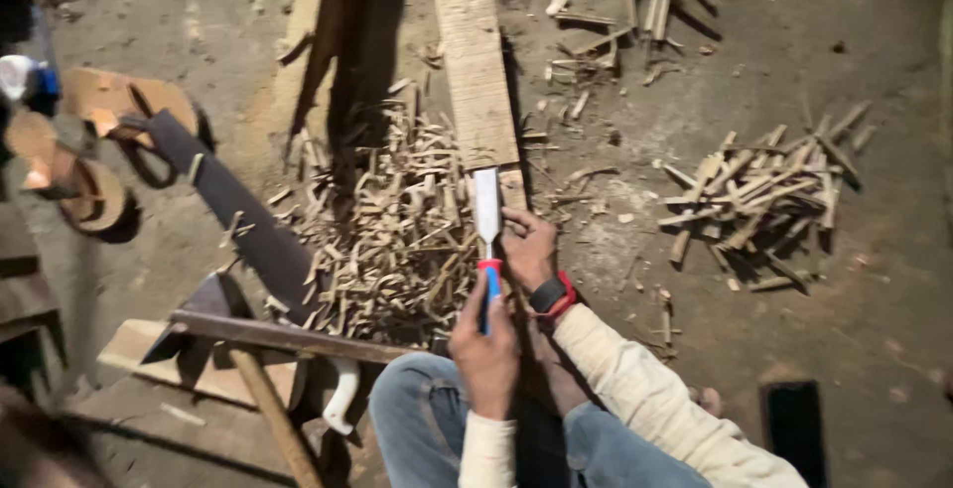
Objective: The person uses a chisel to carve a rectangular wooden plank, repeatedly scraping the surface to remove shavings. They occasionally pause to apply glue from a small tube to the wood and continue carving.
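— Where does the work sit right now?

— In the middle of the frame. The left hand (484,347) is wrapped tight around the red-and-blue handle of a chisel (486,235), its wide pale blade pointing up the frame and resting on the near end of a wooden plank (479,81). The right hand (526,247), the one with the red-banded wristwatch (552,295), lies just beside the blade with its fingers curled together against the plank's edge — whether it pinches the wood or only steadies it, I cannot tell.

— How would you cut well from here?

— As I judge it, keep the blade low and in line with the grain, so it lifts thin slivers rather than digging in. The steadying fingers belong behind the cutting edge, never ahead of it.

— And the clutter?

— The heap of wood shavings (387,240) lies touching the plank's left side; it could hide the edge, so keep the end of the board in sight. The handsaw (238,215) lies well apart at left, and the pile of split sticks (764,190) well apart at right.
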A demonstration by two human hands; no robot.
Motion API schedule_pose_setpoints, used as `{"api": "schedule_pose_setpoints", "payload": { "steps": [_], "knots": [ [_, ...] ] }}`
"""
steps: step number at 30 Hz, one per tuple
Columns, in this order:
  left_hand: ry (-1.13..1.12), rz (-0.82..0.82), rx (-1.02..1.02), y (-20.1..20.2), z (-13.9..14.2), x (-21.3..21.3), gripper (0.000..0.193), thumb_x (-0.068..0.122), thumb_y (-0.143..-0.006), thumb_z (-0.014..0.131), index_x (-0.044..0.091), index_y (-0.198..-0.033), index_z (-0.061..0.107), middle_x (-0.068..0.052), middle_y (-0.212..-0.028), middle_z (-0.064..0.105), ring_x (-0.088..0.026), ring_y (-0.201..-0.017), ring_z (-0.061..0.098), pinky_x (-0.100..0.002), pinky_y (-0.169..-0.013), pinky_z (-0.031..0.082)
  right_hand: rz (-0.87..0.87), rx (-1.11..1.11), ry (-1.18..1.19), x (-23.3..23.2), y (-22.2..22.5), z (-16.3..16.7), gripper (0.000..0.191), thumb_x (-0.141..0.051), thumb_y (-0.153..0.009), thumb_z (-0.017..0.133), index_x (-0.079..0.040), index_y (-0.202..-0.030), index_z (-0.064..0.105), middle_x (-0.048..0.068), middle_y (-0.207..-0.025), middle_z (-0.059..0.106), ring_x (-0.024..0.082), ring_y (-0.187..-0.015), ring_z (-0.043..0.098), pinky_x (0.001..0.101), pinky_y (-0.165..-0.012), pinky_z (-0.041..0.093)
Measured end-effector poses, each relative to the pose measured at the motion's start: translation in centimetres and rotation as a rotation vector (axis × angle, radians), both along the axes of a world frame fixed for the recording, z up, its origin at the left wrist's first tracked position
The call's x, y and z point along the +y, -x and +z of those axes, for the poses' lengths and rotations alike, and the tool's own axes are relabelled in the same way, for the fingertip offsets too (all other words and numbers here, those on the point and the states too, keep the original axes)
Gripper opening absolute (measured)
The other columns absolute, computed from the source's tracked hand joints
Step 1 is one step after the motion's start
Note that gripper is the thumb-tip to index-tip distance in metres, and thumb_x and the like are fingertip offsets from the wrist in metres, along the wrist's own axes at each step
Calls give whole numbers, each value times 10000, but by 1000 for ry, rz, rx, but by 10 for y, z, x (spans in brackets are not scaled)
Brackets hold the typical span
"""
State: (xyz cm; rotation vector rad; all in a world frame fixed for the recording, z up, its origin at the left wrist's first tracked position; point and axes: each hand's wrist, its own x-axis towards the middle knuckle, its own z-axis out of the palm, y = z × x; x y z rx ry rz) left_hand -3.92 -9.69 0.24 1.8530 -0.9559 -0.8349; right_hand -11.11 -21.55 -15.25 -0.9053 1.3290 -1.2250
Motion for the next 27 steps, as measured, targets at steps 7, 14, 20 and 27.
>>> {"api": "schedule_pose_setpoints", "payload": {
  "steps": [7, 14, 20, 27],
  "knots": [
    [40, 72, 78, -11, -40, 58, 411, 40, -951, 628, 36, -1362, 650, -113, -1064, 761, -119, -827, 686, -253, -748, 550, 35, -569, -254, 4, 22, 22, 257, -84, -921, 696, 1, -1164, 692, 132, -1015, 784, 199, -891, 783, 297, -752, 628],
    [75, -11, 77, 0, -70, 59, 433, 51, -928, 662, 41, -1359, 628, -155, -1193, 731, -197, -969, 708, -319, -868, 563, -343, -245, 195, 19, 115, 90, 347, -109, -1035, 737, 75, -1319, 663, 269, -1067, 726, 247, -871, 766, 335, -703, 625],
    [101, -22, -137, 11, -71, 56, 447, 85, -890, 709, 67, -1331, 632, -189, -1217, 728, -285, -1065, 724, -373, -947, 548, -512, -95, -221, 35, 163, 109, 570, -207, -882, 695, -162, -1404, 470, 164, -1031, 778, 230, -755, 760, 360, -651, 643],
    [76, 18, -118, 16, -90, 65, 455, 83, -869, 711, 77, -1319, 642, -197, -1195, 741, -291, -1053, 741, -375, -942, 550, -188, 877, 595, -162, 172, 98, 196, -71, -970, 691, -79, -1165, 718, 118, -1117, 747, 300, -1014, 730, 395, -878, 578]
  ]
}}
